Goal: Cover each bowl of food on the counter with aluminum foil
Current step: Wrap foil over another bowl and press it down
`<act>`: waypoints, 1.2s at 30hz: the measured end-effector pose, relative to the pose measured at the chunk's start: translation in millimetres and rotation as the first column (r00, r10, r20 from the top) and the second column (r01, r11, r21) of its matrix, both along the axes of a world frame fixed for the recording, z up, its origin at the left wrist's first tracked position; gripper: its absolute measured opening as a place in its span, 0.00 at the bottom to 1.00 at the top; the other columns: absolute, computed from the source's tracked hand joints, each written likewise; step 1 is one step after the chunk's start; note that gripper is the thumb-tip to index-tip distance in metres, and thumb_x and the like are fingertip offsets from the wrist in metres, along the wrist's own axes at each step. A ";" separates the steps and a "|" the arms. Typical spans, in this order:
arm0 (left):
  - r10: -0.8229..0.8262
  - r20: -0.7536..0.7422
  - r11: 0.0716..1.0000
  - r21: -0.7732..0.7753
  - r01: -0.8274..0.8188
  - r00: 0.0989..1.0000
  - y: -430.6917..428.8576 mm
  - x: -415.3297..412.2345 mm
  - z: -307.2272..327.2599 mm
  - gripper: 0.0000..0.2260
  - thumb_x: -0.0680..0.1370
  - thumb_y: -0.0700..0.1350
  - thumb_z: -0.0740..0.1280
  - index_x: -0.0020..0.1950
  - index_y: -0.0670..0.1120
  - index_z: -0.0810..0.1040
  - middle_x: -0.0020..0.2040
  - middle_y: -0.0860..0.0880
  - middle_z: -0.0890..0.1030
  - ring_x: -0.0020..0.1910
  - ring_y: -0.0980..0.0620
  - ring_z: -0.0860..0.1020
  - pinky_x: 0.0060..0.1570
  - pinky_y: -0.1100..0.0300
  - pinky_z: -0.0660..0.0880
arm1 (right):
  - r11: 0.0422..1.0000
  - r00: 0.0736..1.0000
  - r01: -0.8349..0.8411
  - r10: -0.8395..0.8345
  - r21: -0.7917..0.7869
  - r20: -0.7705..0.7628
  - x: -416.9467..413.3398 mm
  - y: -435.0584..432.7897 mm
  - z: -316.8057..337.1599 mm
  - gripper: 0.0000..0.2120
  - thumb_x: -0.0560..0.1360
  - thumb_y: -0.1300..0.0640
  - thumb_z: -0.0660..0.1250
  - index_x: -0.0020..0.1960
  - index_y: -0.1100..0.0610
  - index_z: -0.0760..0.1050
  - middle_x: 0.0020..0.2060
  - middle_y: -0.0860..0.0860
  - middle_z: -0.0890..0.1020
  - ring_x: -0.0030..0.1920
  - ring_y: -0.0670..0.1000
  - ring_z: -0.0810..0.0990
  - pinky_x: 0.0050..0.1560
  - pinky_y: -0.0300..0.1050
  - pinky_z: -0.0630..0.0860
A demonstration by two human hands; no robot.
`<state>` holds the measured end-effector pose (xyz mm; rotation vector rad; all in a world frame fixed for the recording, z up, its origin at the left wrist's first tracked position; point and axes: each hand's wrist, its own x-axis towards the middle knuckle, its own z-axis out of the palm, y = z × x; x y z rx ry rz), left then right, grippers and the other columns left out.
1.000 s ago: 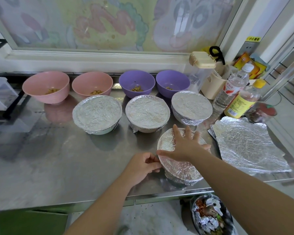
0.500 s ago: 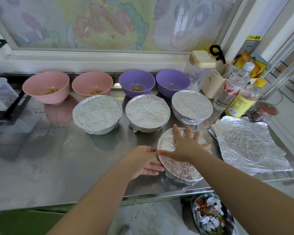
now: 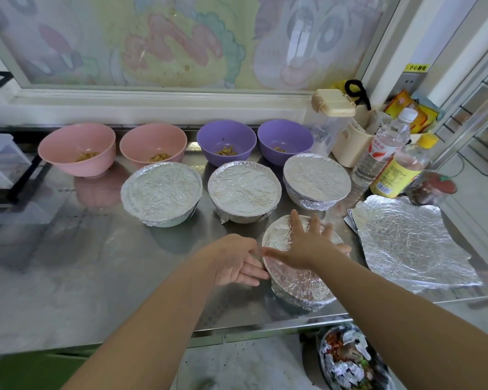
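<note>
A foil-wrapped bowl [image 3: 296,282] sits near the counter's front edge. My right hand [image 3: 307,243] lies flat on its foil top, fingers spread. My left hand [image 3: 234,263] is at the bowl's left side, fingers extended and touching the foil rim. Behind stand three more foil-covered bowls [image 3: 161,192], [image 3: 244,190], [image 3: 316,182]. At the back are two pink bowls [image 3: 76,147], [image 3: 152,144] and two purple bowls [image 3: 226,142], [image 3: 285,139], all uncovered with a little food inside. Loose foil sheets [image 3: 406,240] lie stacked at the right.
Two plastic bottles [image 3: 383,147], [image 3: 400,167], a small red-lidded jar [image 3: 431,188] and a beige lidded container [image 3: 333,105] crowd the back right. A bin with foil scraps [image 3: 350,361] stands on the floor below the steel counter's front edge [image 3: 237,330].
My left hand has uncurled from a loose fist to extended fingers against the bowl's left rim. My right hand has stayed flat on the foil top.
</note>
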<state>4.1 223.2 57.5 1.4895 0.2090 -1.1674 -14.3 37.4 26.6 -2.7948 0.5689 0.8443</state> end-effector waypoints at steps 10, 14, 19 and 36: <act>0.390 -0.032 0.900 -0.198 -0.388 0.920 -3.7 -21.7 -21.0 0.19 0.82 0.33 0.56 0.73 0.40 0.66 0.64 0.37 0.78 0.59 0.43 0.80 0.65 0.47 0.74 | 0.982 0.983 -0.181 0.182 0.060 -0.006 1.4 -14.2 8.5 0.74 0.40 0.08 0.53 0.76 0.36 0.25 0.79 0.53 0.31 0.76 0.66 0.27 0.72 0.80 0.43; 0.362 0.016 0.930 -0.070 -0.360 0.932 -1.7 -33.6 -38.6 0.12 0.80 0.32 0.61 0.63 0.36 0.74 0.56 0.38 0.80 0.54 0.44 0.82 0.59 0.47 0.79 | 0.982 0.983 -0.174 0.177 0.071 -0.042 0.7 -14.3 13.9 0.74 0.40 0.10 0.56 0.76 0.34 0.27 0.80 0.52 0.32 0.77 0.68 0.30 0.70 0.83 0.46; 0.252 -0.031 0.966 -0.044 -0.253 0.967 -18.0 -47.3 -38.2 0.08 0.81 0.33 0.59 0.57 0.38 0.75 0.50 0.38 0.81 0.47 0.45 0.82 0.57 0.47 0.80 | 0.993 0.994 -0.104 0.105 0.051 -0.029 -2.3 -5.3 20.8 0.77 0.37 0.11 0.54 0.79 0.37 0.30 0.81 0.51 0.34 0.79 0.67 0.35 0.69 0.83 0.49; 0.701 -0.508 0.522 -0.112 -0.846 0.500 -58.4 -64.1 -63.0 0.11 0.78 0.39 0.62 0.34 0.46 0.71 0.27 0.52 0.67 0.29 0.56 0.63 0.32 0.63 0.62 | 1.000 1.000 0.010 -0.009 0.015 -0.019 -4.6 -0.8 17.7 0.69 0.53 0.13 0.60 0.80 0.40 0.30 0.81 0.54 0.35 0.80 0.67 0.37 0.70 0.82 0.51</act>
